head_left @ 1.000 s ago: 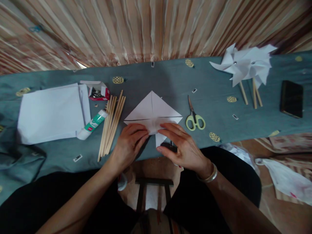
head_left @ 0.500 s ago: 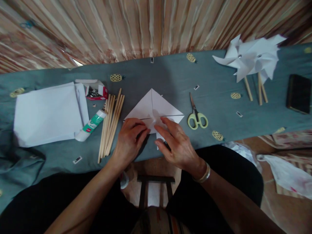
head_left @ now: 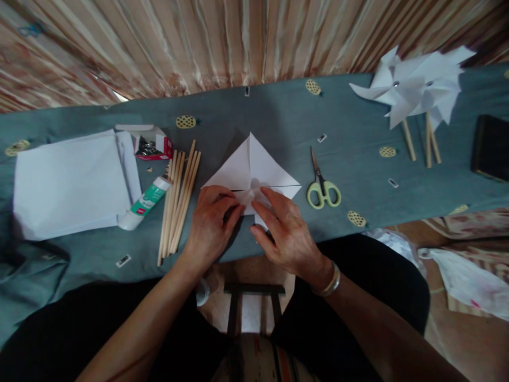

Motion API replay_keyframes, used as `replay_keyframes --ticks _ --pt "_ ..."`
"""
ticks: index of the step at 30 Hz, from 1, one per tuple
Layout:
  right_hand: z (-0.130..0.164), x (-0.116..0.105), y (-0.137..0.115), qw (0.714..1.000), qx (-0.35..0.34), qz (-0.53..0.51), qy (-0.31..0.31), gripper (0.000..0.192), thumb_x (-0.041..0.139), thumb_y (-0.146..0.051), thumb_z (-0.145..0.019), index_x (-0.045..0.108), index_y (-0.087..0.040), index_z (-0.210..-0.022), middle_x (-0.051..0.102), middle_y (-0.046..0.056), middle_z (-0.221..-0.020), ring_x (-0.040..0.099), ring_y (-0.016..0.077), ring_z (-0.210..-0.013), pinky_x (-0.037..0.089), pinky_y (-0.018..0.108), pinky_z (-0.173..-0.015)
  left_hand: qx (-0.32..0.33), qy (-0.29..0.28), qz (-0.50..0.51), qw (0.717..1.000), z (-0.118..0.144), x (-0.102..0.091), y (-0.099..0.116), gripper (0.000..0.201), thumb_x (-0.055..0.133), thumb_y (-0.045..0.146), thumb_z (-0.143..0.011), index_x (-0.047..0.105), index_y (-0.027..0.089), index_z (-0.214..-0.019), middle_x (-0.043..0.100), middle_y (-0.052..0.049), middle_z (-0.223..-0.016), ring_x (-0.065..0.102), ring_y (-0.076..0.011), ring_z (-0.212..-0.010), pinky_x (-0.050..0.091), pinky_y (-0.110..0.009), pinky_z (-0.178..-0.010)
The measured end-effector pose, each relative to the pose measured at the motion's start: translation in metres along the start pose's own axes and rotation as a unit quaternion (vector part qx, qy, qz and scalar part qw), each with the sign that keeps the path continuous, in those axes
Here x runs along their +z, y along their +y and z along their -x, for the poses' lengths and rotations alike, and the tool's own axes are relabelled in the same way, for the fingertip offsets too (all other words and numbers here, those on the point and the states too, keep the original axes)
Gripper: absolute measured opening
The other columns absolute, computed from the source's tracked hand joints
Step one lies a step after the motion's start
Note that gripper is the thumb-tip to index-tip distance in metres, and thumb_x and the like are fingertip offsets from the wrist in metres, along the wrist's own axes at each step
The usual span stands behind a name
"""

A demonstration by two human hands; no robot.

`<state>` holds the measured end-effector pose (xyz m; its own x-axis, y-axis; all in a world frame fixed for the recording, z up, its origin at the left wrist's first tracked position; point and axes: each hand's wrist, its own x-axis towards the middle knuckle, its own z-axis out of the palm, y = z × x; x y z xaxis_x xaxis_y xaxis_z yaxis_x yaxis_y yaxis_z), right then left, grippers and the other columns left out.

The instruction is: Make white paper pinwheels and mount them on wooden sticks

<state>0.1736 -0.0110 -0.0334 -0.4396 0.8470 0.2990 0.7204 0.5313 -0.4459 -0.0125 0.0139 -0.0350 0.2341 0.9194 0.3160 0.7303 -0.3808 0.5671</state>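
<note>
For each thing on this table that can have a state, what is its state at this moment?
paper square: creased, cut along diagonals, flat on the table.
left hand: pressing the paper near its centre.
right hand: fingers on the paper's centre flaps.
scissors: closed, lying flat.
small red box: open, flap up.
glue tube: lying on its side.
wooden sticks: bundled, lying flat.
pinwheels: assembled, lying down.
paper stack: flat.

Left of my one cut white paper square (head_left: pixel 254 167) I count roughly eight thin wooden sticks (head_left: pixel 178 199) and one green-and-white glue tube (head_left: pixel 143 204); right of it, one green-handled pair of scissors (head_left: pixel 322 185) and two white paper pinwheels (head_left: pixel 415 90).
</note>
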Motion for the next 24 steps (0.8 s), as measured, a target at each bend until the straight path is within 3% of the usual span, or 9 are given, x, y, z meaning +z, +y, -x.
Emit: replay_keyframes --ticks 24 --pt "-0.0071 -0.0004 -0.0017 1.0 -0.002 0.011 0.0 0.041 0.05 -0.031 -0.095 0.057 -0.007 -0.127 0.047 0.023 -0.143 0.042 0.0323 -0.134 0.041 0.052 -0.109 -0.012 -0.017 -0.009 1.0 -0.0024 -0.002 0.0019 0.018 0.056 0.028 -0.09 0.066 0.018 -0.078 0.062 -0.005 -0.088 0.057 -0.0206 -0.086 0.049 -0.038 -0.081"
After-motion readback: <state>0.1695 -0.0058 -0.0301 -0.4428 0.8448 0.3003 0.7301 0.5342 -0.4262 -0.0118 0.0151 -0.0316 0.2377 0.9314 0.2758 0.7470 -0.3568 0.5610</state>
